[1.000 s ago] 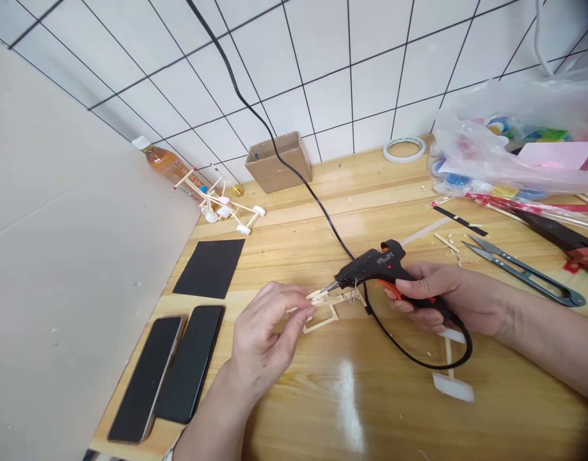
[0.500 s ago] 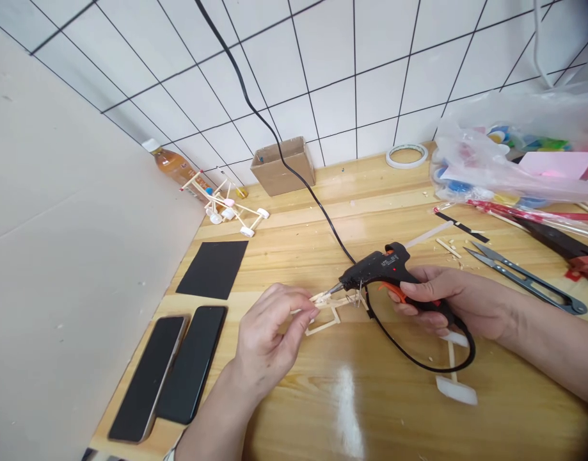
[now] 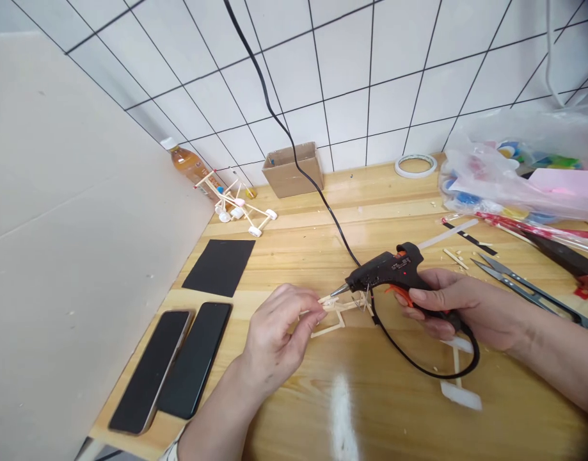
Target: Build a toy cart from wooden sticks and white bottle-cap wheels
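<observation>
My right hand (image 3: 454,307) grips a black hot glue gun (image 3: 387,272) with an orange trigger, one finger on the trigger. Its metal nozzle points left and touches a small frame of thin wooden sticks (image 3: 334,314) lying on the wooden table (image 3: 370,410). My left hand (image 3: 279,326) pinches the left end of that stick frame between thumb and fingers. The gun's black cord (image 3: 294,153) runs up the tiled wall and also loops under my right wrist.
Two dark phones (image 3: 176,365) lie at the front left beside a black sheet (image 3: 219,266). A stick model with white wheels (image 3: 238,205), a bottle (image 3: 188,163) and a cardboard box (image 3: 294,169) stand at the back. Snips (image 3: 528,288), a tape roll (image 3: 416,165) and a plastic bag (image 3: 519,166) are at right.
Both hands keep their hold on the frame and the glue gun, with the nozzle still at the frame. The camera view has shifted a little, so everything sits slightly to the right.
</observation>
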{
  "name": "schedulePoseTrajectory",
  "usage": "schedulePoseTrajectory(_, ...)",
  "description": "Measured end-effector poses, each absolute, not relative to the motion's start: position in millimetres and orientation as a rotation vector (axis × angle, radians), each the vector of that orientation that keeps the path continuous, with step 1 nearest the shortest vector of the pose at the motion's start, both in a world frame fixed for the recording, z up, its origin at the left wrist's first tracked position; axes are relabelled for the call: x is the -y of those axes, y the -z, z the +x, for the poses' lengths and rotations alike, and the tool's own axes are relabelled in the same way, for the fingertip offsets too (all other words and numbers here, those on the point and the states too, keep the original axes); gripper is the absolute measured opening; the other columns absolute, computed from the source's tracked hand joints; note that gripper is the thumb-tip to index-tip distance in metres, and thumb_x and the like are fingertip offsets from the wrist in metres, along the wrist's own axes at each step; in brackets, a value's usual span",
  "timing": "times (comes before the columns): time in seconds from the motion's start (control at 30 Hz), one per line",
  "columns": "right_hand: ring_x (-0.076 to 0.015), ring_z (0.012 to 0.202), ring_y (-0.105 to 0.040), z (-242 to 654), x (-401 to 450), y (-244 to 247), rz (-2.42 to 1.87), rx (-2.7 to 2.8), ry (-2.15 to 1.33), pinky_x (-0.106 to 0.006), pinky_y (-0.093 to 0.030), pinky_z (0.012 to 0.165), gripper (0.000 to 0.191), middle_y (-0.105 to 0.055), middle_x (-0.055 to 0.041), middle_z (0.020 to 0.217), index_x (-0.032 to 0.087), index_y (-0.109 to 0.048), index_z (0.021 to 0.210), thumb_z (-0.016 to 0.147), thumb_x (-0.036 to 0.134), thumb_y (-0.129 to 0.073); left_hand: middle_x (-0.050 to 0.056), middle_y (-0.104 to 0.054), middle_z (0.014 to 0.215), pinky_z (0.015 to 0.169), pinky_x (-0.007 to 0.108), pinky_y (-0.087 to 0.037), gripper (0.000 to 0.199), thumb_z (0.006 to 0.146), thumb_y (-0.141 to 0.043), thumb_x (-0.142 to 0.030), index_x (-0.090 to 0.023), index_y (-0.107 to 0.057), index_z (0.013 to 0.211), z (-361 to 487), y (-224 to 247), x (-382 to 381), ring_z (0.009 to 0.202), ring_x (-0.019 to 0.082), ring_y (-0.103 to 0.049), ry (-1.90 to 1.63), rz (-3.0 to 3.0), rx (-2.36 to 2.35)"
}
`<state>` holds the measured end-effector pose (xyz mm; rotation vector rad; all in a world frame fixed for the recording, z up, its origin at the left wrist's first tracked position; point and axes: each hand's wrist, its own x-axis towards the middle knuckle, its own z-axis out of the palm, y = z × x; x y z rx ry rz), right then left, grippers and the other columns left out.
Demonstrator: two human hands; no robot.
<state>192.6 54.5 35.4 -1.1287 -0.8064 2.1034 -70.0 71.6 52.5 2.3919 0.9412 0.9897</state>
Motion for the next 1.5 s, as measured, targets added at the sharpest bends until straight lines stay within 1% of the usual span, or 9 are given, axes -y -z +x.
schedulePoseTrajectory(0.23,-0.0041,0.041,-0.044,195.1,-55.4,-36.4,-1.182,0.922,-2.022,-0.019,-0.027,0.038,0.027,-0.050,0.0019,0.062,0.015,-0.052,0.069,0.069,0.034,-0.070,0.006,-0.065,0.075,0.065,0.027,-0.050,0.010,0.079,-0.055,-0.006,-0.016,-0.059,0.082,-70.4,-52.0,-71.3,0.072,0.015,-0.059,-0.996,2.396,-0.938)
schedulePoseTrajectory(0.43,-0.0049,0.041,-0.041,196.0,-57.2,-33.3,-1.161,0.980,-2.028,-0.021,-0.020,0.039,0.028,-0.045,0.0031,0.059,0.016,-0.050,0.071,0.069,0.036,-0.069,0.006,-0.065,0.076,0.066,0.028,-0.050,0.012,0.078,-0.056,-0.005,-0.015,-0.060,0.083,-70.8,-52.2,-71.4,0.073,0.015,-0.059,-0.998,2.384,-0.929)
schedulePoseTrajectory(0.57,-0.0049,0.041,-0.037,197.2,-57.9,-32.6,-1.196,1.055,-1.985,-0.022,-0.018,0.041,0.029,-0.043,0.0041,0.053,0.016,-0.049,0.071,0.071,0.038,-0.067,0.006,-0.064,0.076,0.066,0.028,-0.050,0.014,0.077,-0.056,-0.003,-0.016,-0.059,0.083,-71.3,-50.7,-72.1,0.073,0.015,-0.058,-1.000,2.381,-0.921)
schedulePoseTrajectory(0.73,-0.0059,0.041,-0.035,200.0,-58.5,-36.8,-1.238,1.175,-1.933,-0.023,-0.019,0.041,0.030,-0.042,0.0044,0.045,0.016,-0.050,0.068,0.073,0.041,-0.066,0.005,-0.064,0.076,0.067,0.027,-0.049,0.015,0.076,-0.057,-0.001,-0.015,-0.059,0.083,-71.5,-49.1,-73.2,0.073,0.015,-0.058,-1.013,2.380,-0.906)
schedulePoseTrajectory(0.9,-0.0060,0.041,-0.037,201.2,-59.5,-41.1,-1.254,1.191,-1.929,-0.023,-0.022,0.041,0.031,-0.042,0.0047,0.047,0.016,-0.052,0.068,0.070,0.043,-0.067,0.005,-0.064,0.077,0.067,0.027,-0.048,0.016,0.076,-0.057,-0.001,-0.015,-0.059,0.083,-70.6,-51.5,-71.6,0.073,0.014,-0.058,-1.009,2.384,-0.913)
schedulePoseTrajectory(1.13,-0.0065,0.041,-0.036,201.6,-60.9,-42.8,-1.276,1.193,-1.915,-0.023,-0.020,0.041,0.029,-0.043,0.0041,0.046,0.016,-0.053,0.069,0.070,0.042,-0.067,0.006,-0.065,0.076,0.065,0.027,-0.050,0.012,0.079,-0.055,-0.005,-0.016,-0.059,0.083,-70.3,-51.5,-71.9,0.072,0.015,-0.059,-1.012,2.390,-0.915)
schedulePoseTrajectory(1.3,-0.0067,0.042,-0.036,201.3,-62.8,-42.5,-1.276,1.205,-1.923,-0.023,-0.021,0.044,0.029,-0.042,0.0046,0.048,0.016,-0.054,0.071,0.071,0.043,-0.067,0.006,-0.065,0.076,0.066,0.027,-0.050,0.012,0.078,-0.056,-0.005,-0.016,-0.060,0.082,-70.4,-51.3,-72.0,0.072,0.015,-0.060,-1.005,2.396,-0.930)
schedulePoseTrajectory(1.5,-0.0074,0.041,-0.035,201.8,-62.3,-42.0,-1.282,1.241,-1.932,-0.023,-0.020,0.043,0.030,-0.043,0.0040,0.045,0.016,-0.055,0.072,0.071,0.044,-0.066,0.006,-0.065,0.075,0.064,0.027,-0.050,0.010,0.079,-0.056,-0.007,-0.016,-0.060,0.082,-69.4,-52.8,-71.8,0.071,0.015,-0.060,-1.004,2.407,-0.938)
